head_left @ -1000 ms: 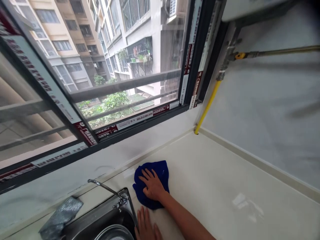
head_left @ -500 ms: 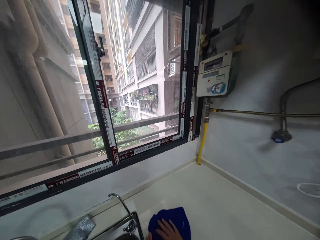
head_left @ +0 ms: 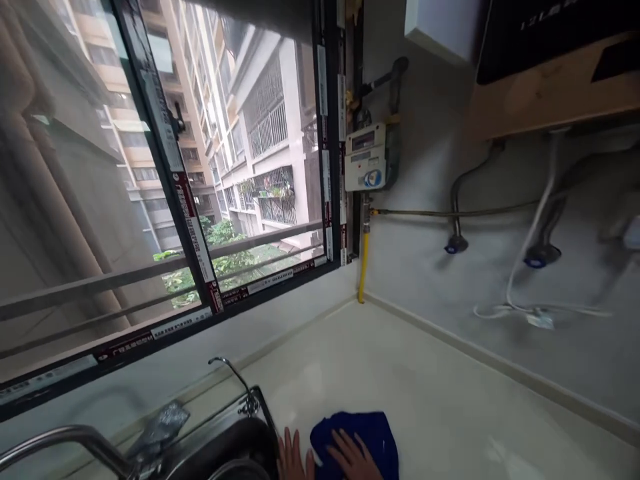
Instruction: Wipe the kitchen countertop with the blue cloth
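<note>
A dark blue cloth (head_left: 383, 437) lies spread on the pale countertop (head_left: 430, 373) at the bottom middle. My right hand (head_left: 356, 459) rests flat on this cloth, its fingers stretched out and pointing up and left. To its left is my left hand (head_left: 295, 457), fingers extended, between the cloth's left edge and the rim of the sink. Nothing shows in my left hand. The lower parts of both hands are cut off by the frame's bottom edge.
Left of my hands is a dark sink (head_left: 215, 443) with a slim chrome tap (head_left: 233, 370) and a larger curved faucet (head_left: 65, 437). A crinkled silvery packet (head_left: 165, 427) lies behind it. A yellow gas pipe (head_left: 365, 267), a meter (head_left: 367, 160) and a hanging white cable (head_left: 530, 253) line the wall.
The view has swung right and down, bringing the hanging cable and large faucet into sight. My left hand, barely visible before, now shows beside the cloth. My right hand stays on the cloth.
</note>
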A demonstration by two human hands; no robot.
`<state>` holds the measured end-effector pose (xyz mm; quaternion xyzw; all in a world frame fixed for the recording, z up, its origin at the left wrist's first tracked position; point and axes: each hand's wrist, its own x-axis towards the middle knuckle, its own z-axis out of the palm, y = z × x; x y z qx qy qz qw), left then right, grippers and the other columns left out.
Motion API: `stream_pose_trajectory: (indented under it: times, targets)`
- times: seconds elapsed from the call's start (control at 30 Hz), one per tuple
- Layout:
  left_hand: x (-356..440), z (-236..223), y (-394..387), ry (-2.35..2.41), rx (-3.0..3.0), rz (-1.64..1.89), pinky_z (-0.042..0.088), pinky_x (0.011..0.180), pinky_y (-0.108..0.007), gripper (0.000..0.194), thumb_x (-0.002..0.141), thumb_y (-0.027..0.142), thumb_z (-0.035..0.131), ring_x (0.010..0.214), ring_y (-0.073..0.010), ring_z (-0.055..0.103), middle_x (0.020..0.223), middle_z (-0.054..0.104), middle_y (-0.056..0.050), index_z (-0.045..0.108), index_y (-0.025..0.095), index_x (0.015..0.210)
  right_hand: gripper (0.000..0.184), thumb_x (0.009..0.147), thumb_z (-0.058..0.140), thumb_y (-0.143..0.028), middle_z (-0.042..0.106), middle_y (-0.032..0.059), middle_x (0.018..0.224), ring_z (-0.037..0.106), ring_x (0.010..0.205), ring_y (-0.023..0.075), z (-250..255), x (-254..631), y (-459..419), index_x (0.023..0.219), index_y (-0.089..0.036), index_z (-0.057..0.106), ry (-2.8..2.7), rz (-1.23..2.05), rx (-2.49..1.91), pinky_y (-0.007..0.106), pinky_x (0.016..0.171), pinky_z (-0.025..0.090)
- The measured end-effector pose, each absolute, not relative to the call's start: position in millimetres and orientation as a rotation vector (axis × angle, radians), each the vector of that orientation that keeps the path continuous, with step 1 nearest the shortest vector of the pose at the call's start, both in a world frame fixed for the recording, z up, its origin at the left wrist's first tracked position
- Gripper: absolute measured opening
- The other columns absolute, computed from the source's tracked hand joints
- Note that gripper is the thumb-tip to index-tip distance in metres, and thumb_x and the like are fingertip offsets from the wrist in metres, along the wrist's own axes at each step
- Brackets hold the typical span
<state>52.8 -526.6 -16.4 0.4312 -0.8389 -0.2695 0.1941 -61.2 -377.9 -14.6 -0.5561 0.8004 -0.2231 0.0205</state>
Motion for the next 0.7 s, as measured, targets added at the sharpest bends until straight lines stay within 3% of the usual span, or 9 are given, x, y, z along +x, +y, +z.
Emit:
stream_pose_trajectory:
  times: [0.1,0.2,0.4,0.5,0.6,0.7]
  targets:
    - [76.2,-12.6,-513.1,-2.438,1.077,-0.956,0.016,0.129,-0.036,0.065,0.093,0.039,0.017,0.155,-0.0228,0.002,0.167,0.021,-0.014,0.037,0.006,0.146,0.078,0.073,0.045,-0.013,0.029,0.0024,0.163,0.026,0.151,0.0287,-1.7,-36.7,-340.9,0.149,-0.030,0.044,2.461,-0.664,-1.586,0.060,0.123,0.023]
    - [96.6,-6.8,-494.2,-2.504,1.009,-1.052,0.008,0.130,-0.034,0.065,0.094,0.040,0.023,0.155,-0.0211,-0.004,0.168,0.015,-0.016,0.031,0.005,0.148,0.080,0.068,0.044,-0.010,0.032,0.0019,0.162,0.023,0.152,0.0256,9.4,-22.7,-308.1,0.145,-0.030,0.049,2.374,-0.700,-1.577,0.060,0.124,0.017]
    - [124.6,-7.2,-447.2,-2.694,0.982,-1.059,0.016,0.129,-0.054,0.061,0.093,0.033,0.020,0.157,-0.0276,0.000,0.170,0.009,-0.011,0.028,0.016,0.151,0.082,0.061,0.042,-0.007,0.040,0.0019,0.158,0.029,0.150,0.0239,7.9,-12.5,-246.1,0.138,-0.029,0.057,2.327,-0.751,-1.550,0.061,0.124,0.018]
    - [136.8,-4.7,-438.0,-2.719,0.943,-1.070,0.018,0.129,-0.053,0.063,0.093,0.036,0.024,0.157,-0.0276,0.007,0.170,0.009,-0.015,0.025,0.012,0.151,0.078,0.064,0.042,-0.006,0.042,0.0030,0.157,0.032,0.148,0.0253,-4.6,-8.4,-214.7,0.137,-0.030,0.057,2.429,-0.782,-1.567,0.065,0.123,0.018]
    - [153.1,-5.0,-442.9,-2.670,0.906,-1.119,0.021,0.130,-0.050,0.070,0.093,0.045,0.024,0.157,-0.0259,0.012,0.169,0.010,-0.016,0.018,0.009,0.153,0.075,0.072,0.042,-0.007,0.044,0.0029,0.156,0.036,0.146,0.0266,-21.4,-3.8,-182.1,0.141,-0.032,0.053,2.652,-0.741,-1.532,0.070,0.121,0.008]
    - [173.4,-21.1,-458.0,-2.682,0.973,-1.101,0.025,0.128,-0.051,0.075,0.092,0.051,0.025,0.154,-0.0274,0.025,0.165,0.027,-0.018,0.018,0.007,0.152,0.071,0.079,0.043,-0.011,0.043,0.0019,0.156,0.038,0.145,0.0267,-37.8,0.6,-150.0,0.146,-0.034,0.047,2.931,-0.626,-1.374,0.070,0.121,0.002]
